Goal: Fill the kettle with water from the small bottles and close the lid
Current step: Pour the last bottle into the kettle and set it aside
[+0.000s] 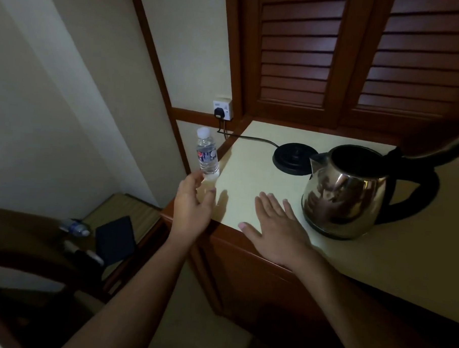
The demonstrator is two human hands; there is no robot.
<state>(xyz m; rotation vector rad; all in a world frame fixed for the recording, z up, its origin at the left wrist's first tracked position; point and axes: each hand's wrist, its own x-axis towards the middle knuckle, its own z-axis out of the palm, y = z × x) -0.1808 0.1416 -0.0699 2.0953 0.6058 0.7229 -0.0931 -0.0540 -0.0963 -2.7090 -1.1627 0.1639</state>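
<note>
The left hand [192, 206] forms the active grip: its fingers are spread wide and curled a little, holding nothing, with thumb and fingertips just below the base of the small bottle [207, 154]. Whether a fingertip already touches the bottle's bottom I cannot tell; the base is washed out and partly covered by the hand. The bottle stands upright at the left corner of the worktop [248, 195], its long axis vertical, white cap on, clear water inside. It lies straight ahead of and slightly above the left hand, so a short forward reach and a close around the lower body looks like the coming move.

The right hand [276, 228] rests flat and open on the worktop, palm down, holding nothing, between the bottle and the kettle [346, 192]. It is nearer the kettle; the left hand is plainly nearer the bottle.

The kettle sits off its base [293, 158], just beside it, with its mouth open and dark. Its lid seems tipped back toward the handle, but that part is cut off at the right edge, and the water level inside cannot be seen.

A 2nd bottle [75, 227] lies on its side on the low shelf [132, 203] at left, dim and blurred.
</note>
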